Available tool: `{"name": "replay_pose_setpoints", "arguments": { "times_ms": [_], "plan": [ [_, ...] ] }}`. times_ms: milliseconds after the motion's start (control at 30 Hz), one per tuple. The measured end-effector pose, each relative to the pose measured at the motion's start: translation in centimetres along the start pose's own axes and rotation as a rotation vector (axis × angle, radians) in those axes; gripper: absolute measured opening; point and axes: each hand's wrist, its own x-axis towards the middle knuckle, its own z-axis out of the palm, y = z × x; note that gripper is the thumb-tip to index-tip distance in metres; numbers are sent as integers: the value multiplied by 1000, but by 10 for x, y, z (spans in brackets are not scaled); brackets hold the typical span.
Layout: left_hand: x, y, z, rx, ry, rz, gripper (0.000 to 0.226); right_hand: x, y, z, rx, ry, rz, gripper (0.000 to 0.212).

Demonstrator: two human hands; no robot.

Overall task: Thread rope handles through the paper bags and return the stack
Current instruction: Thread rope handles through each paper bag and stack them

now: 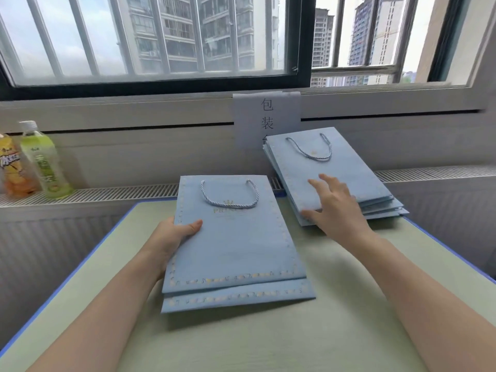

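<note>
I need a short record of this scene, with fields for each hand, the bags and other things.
left hand: grips left edge of near bags, thumb on top
right hand: open, fingers spread over far stack
handles: rope loop shows on top bag of each pile
table: green, blue edge
bottles: two, far left on ledge

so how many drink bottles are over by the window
2, both standing on the ledge at the far left: a green bottle with a white cap, and an orange bottle just left of it, partly cut off by the frame edge.
</note>
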Motion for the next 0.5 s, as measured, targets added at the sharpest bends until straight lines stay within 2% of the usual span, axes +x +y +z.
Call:
{"name": "replay_pose_setpoints", "arguments": {
  "times_ms": [67, 100, 333, 433, 500],
  "plan": [
    [2, 0, 1, 21, 15, 5, 18, -4, 10, 4, -105, -156, -10, 69],
    [1, 1, 1, 33, 18, 6, 18, -4, 11, 8, -126, -160, -23, 67],
    [-4, 1, 4, 78, 32, 7, 20, 2, 1, 13, -368, 1, -158, 40],
    [-3, 1, 3, 107, 48, 8, 23, 2, 4, 18, -368, 190, -263, 27],
    [-4, 1, 3, 133, 51, 6, 24, 3, 5, 18, -342, 294, -260, 19]
  ]
}}
